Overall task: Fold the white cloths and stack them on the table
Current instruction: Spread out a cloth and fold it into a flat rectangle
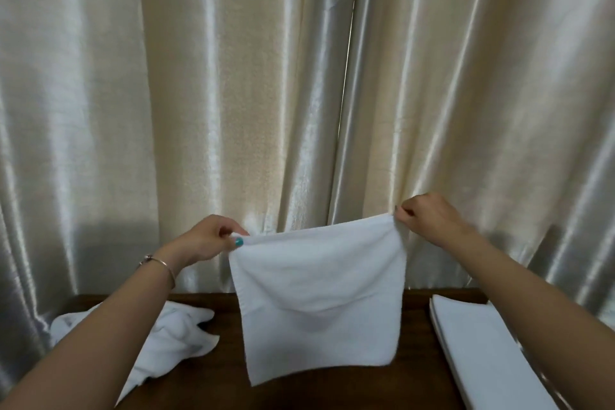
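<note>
Cream curtain [233,93] behind dark wooden table [416,386]. Cloth [319,293] hangs above table centre, top corners pinched by left hand [213,238] and right hand [429,218]. Folded stack [482,353] at right edge; crumpled cloths [173,339] at left edge.

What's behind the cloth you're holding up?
Behind the held cloth: cream curtain above, dark wooden table below. Whatever lies on the table directly behind it is covered.
</note>
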Action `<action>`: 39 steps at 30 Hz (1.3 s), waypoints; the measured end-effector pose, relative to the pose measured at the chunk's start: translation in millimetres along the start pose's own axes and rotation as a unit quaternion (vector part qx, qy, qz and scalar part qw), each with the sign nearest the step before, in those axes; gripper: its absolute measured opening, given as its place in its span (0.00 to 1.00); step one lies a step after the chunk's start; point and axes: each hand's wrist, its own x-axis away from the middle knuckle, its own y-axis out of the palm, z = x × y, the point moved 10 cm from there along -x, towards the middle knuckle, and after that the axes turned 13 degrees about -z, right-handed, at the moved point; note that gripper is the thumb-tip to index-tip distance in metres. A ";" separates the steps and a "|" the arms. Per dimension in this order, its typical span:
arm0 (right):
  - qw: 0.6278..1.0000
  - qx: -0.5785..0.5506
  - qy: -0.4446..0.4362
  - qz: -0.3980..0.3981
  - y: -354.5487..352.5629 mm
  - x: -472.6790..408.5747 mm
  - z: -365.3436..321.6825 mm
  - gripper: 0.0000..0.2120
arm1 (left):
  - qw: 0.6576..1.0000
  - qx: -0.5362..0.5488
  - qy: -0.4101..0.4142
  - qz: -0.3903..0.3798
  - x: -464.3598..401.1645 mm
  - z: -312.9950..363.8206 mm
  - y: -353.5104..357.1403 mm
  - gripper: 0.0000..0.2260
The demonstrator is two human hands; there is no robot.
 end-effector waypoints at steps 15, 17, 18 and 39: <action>0.991 -0.075 0.072 0.083 -30.2 12.0 7.0 0.24 | 0.983 -0.157 -0.027 -0.093 -21.1 26.4 19.9 0.08; 0.993 -0.062 0.070 0.075 -27.3 11.1 2.3 0.24 | 0.976 -0.199 -0.052 -0.076 -22.7 24.8 15.6 0.07; 0.994 -0.047 0.067 0.066 -25.6 10.5 0.1 0.24 | 0.974 -0.209 -0.062 -0.063 -23.1 23.6 12.7 0.07; 0.996 0.082 -0.037 -0.003 -29.1 16.5 -35.3 0.24 | 0.950 -0.303 -0.043 -0.068 -21.1 18.9 -13.6 0.09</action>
